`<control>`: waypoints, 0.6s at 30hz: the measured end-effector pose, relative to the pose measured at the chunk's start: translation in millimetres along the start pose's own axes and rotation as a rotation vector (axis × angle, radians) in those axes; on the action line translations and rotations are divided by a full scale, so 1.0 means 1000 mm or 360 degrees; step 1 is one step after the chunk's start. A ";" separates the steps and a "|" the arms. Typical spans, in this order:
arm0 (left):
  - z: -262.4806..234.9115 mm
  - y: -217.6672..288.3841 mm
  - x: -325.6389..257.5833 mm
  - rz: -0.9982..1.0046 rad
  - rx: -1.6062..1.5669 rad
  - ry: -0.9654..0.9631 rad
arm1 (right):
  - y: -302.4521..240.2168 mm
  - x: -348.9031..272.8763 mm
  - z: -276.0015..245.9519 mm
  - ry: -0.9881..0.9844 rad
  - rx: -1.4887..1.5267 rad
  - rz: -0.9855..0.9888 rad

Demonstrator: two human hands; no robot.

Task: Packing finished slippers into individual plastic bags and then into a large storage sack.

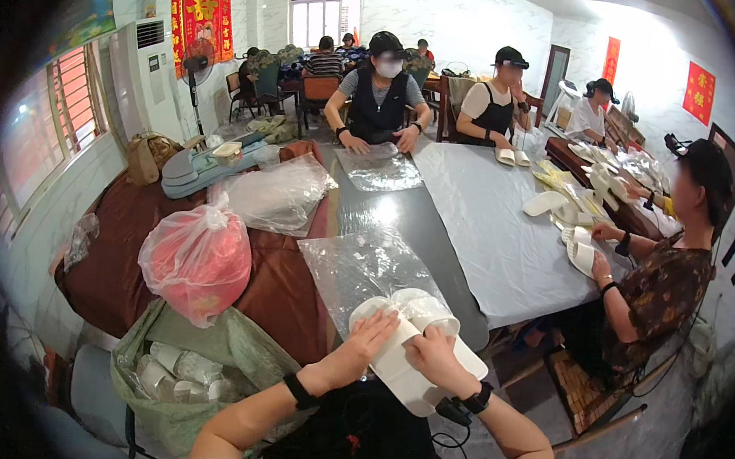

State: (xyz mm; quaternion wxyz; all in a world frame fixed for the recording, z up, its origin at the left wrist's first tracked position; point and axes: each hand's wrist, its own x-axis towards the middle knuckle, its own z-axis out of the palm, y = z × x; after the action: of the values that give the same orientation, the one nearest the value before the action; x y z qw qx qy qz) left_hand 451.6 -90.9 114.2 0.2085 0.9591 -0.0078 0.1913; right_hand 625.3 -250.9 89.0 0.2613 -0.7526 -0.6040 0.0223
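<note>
Slippers [401,371] at the bag's [340,266] near end — right hand [434,358] gripping them, left hand [362,340] laid across, grip unclear from here; best kept aligned.

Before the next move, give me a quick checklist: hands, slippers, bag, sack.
1. Left hand on the white slippers: ok, fingers laid over them.
2. Right hand on the slippers: ok, fingers curled against them.
3. Clear plastic bag on the table: ok, spread beyond the slippers.
4. Slippers fully inside the bag: not ok, near end bare.
5. Bag mouth open: cannot tell.
6. Green sack open: ok, white slippers visible inside.
</note>
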 end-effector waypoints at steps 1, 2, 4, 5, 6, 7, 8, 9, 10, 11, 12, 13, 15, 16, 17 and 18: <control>-0.001 0.004 0.000 0.0029 -0.0010 -0.0021 | -0.005 0.002 0.002 0.0007 0.0006 0.0010; -0.003 0.008 0.001 0.0062 -0.0021 -0.0043 | -0.007 0.005 0.003 0.0029 0.0009 0.0009; -0.003 0.010 0.002 0.0087 -0.0027 -0.0065 | -0.001 0.014 0.013 -0.0021 0.0130 0.0062; -0.002 0.011 0.002 0.0111 -0.0034 -0.0094 | 0.005 0.020 0.018 -0.0071 0.0257 0.0118; 0.000 0.014 0.004 0.0119 -0.0039 -0.0085 | 0.011 0.022 0.024 -0.0070 0.0244 0.0120; 0.001 0.019 0.004 0.0161 -0.0115 -0.0098 | 0.017 0.022 0.030 0.0007 0.0411 0.0002; 0.000 0.023 0.004 0.0194 -0.0186 -0.0112 | 0.019 0.024 0.033 0.0080 0.0584 -0.0123; -0.001 0.026 0.004 0.0194 -0.0185 -0.0104 | 0.022 0.028 0.035 0.0077 0.0579 -0.0128; -0.003 0.028 0.004 0.0234 -0.0204 -0.0086 | 0.025 0.033 0.037 0.0154 0.0289 -0.0353; -0.005 0.030 0.003 0.0269 -0.0224 -0.0070 | 0.021 0.038 0.036 0.0228 0.0001 -0.0574; -0.007 0.031 -0.001 0.0251 -0.0237 -0.0084 | 0.014 0.042 0.033 0.0201 0.0016 -0.0450; -0.010 0.032 -0.004 0.0239 -0.0232 -0.0078 | 0.010 0.048 0.038 0.0194 0.0022 -0.0461; -0.013 0.034 -0.009 0.0246 -0.0281 -0.0040 | 0.011 0.062 0.052 0.0309 0.0384 -0.0117; -0.013 0.038 -0.005 0.0272 -0.0287 -0.0048 | 0.034 0.075 0.074 0.0328 0.0370 -0.0101; -0.009 0.045 0.010 0.0345 -0.0350 -0.0053 | 0.081 0.086 0.100 0.0356 0.0715 0.0255; -0.007 0.049 0.016 0.0376 -0.0403 -0.0052 | 0.105 0.092 0.115 0.0363 0.1089 0.0584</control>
State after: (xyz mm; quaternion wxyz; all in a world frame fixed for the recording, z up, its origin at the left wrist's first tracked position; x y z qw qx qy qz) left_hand 459.5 -131.4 145.9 0.3036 0.9205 -0.1478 0.1964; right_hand 703.8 -137.7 -28.5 0.5536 -0.7153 -0.3844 0.1848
